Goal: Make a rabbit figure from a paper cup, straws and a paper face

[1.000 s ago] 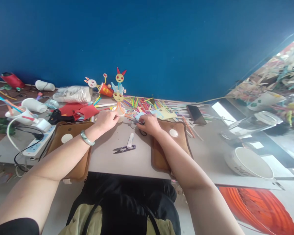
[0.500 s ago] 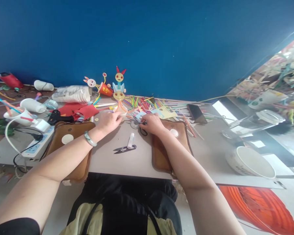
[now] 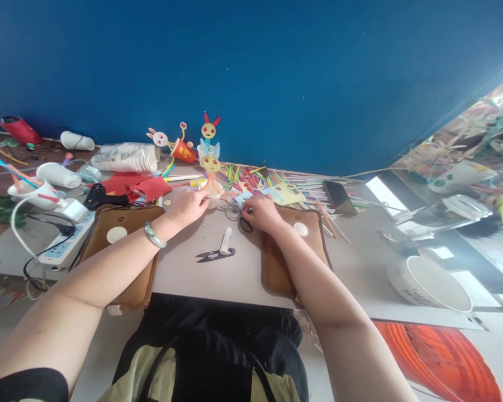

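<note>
My left hand (image 3: 189, 206) is closed on the near left side of a white paper cup (image 3: 215, 196). Orange strips rise from this cup to a round yellow face (image 3: 211, 163) with light blue ears. To the right, my right hand (image 3: 260, 211) has its fingers curled on black-handled scissors (image 3: 246, 224), whose front part lies among paper scraps. A roll of clear tape (image 3: 233, 210) is beside its fingertips. Between my forearms lie black thread snips (image 3: 213, 255) with a white glue stick (image 3: 225, 241) resting against them.
Brown pads (image 3: 123, 251) lie under both forearms. Colored sticks (image 3: 251, 175), stacked cups (image 3: 128, 159), a black glue gun (image 3: 103, 196) and a power strip (image 3: 67, 240) surround the work. A phone (image 3: 339, 197) and a white bowl (image 3: 431, 283) are at the right.
The yellow face with blue ears has tilted slightly to the right above its cup. The view has shifted a little; both hands keep nearly the same places.
</note>
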A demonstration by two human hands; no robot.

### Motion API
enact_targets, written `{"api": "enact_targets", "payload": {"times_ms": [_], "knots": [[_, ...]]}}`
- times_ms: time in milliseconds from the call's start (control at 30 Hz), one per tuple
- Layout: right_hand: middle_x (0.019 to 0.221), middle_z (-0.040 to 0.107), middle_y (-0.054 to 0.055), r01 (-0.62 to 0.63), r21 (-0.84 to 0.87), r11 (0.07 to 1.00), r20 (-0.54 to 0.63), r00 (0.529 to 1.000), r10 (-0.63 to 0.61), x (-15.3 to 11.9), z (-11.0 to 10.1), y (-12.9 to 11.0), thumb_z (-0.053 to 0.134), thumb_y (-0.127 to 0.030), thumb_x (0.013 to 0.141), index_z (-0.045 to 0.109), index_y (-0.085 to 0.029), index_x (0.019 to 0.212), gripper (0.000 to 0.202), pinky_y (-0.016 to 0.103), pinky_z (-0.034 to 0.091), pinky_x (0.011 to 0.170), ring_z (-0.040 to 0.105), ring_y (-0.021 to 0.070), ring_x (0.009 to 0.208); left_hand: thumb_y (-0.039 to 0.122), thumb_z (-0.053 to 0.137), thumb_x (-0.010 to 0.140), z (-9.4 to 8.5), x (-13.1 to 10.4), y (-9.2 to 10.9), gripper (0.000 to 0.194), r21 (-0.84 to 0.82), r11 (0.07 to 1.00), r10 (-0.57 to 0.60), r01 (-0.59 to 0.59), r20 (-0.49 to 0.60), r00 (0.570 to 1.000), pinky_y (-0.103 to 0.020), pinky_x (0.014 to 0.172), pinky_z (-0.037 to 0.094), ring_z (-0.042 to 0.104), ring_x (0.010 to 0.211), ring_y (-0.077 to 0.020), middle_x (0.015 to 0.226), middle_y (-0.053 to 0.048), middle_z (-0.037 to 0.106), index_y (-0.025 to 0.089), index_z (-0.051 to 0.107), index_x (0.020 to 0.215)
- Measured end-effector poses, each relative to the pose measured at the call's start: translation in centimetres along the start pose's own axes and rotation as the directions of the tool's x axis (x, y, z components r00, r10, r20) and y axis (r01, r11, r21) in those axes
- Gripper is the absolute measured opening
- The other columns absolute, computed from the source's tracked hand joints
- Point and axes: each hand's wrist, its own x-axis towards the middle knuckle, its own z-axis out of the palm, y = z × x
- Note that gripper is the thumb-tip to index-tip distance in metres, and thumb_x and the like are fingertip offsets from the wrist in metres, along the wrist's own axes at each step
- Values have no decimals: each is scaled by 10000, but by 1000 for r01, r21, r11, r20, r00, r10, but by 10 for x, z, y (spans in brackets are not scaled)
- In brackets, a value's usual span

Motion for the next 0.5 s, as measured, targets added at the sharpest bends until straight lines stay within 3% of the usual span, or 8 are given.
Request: {"api": "enact_targets", "payload": {"times_ms": [267,367,500], "knots": [[840,731,76,13,26,1000,-37,999,-12,-1,1,1,579,-197,785,679,-184,756,105,360,299,829,597,224,827,321,619,879,-9,-4,2,393,-86,996,-25,25,-5,1000,-325,693,486,725,839,-271,881,-58,787,260,673,1263],[834,733,79,15,34,999,-49,999,-14,-1,-1,0,572,-197,785,669,-179,741,108,356,303,823,594,220,817,371,630,878,-28,-5,0,361,-85,995,-45,44,-12,999,-324,680,483,723,845,-272,861,-43,785,262,697,1215],[798,720,73,-6,13,1000,-70,998,7,0,-4,-1,569,-190,776,655,-178,722,103,336,317,788,584,209,781,391,611,887,-69,-2,-13,304,-21,991,-134,134,0,991,-341,745,495,705,871,-270,907,-74,781,224,748,1101]]}}
